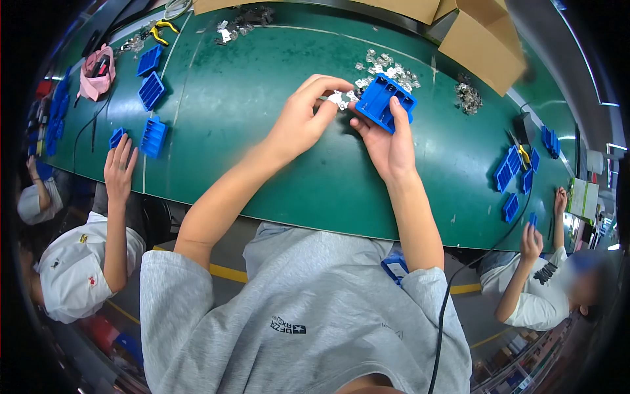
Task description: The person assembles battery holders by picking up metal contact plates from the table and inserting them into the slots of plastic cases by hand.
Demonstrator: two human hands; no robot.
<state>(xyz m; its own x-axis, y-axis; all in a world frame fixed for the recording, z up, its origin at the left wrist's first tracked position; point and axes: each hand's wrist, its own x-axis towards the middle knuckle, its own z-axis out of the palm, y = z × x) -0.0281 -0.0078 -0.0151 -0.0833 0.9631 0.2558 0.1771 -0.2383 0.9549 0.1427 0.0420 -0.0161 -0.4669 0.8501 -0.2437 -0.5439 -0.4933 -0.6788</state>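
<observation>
A blue compartmented plastic case [386, 103] is held tilted over the green table in my right hand [388, 141], with the thumb over its near edge. Just left of it, my left hand [307, 115] pinches some small white and clear parts [342, 99] between thumb and fingers. These parts are near the left edge of the case; whether they touch it I cannot tell. Behind the case, a loose pile of small clear and white pieces [390, 67] lies on the table.
Small metal parts [468, 98] lie to the right, near a cardboard box [484, 49]. Dark pieces [252, 18] sit at the back. Other blue cases [153, 136] and yellow pliers [161, 31] are on the left. Co-workers sit on both sides, hands at the table; a black cable [446, 308] hangs right.
</observation>
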